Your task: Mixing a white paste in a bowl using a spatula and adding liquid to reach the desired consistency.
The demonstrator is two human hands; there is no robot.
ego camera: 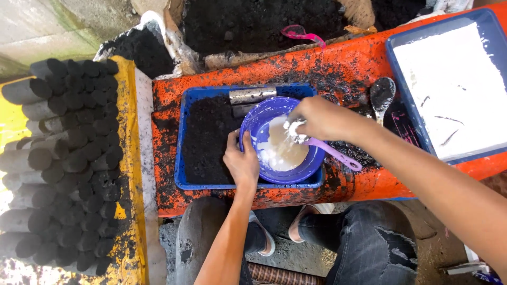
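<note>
Down over my knees, the head view shows my left hand (242,163) gripping the near rim of a purple bowl (264,113), fingers (236,140) curled closed over its edge, thumb side toward the blue tray. The bowl sits tilted inside that blue tray (248,184), at its right half, and holds a pale, creamy white paste (282,150) pooled toward the near side. My right hand (322,117) reaches in from the right over the bowl's far rim, fingers closed around a lilac spoon (338,154); its handle sticks out past the bowl toward the right, and the gripped end is smeared white, just above the paste. Whether the spoon tip touches the paste I cannot tell.

Left of the bowl, the tray is filled with black powder (206,137), and a short metal tube (252,95) lies along the tray's far edge, just beside the bowl. The tray rests on an orange table (338,68) dusted with black. To the right on the table lies a black-caked spoon (382,94), and beyond it a second blue tray (393,58) full of white powder (454,84).

On my far left, dark cylindrical briquettes (68,158) are stacked end-on along a yellow board (132,221). Past the table, a sack of black powder (253,21) lies open with a pink scoop (301,34) on it.
</note>
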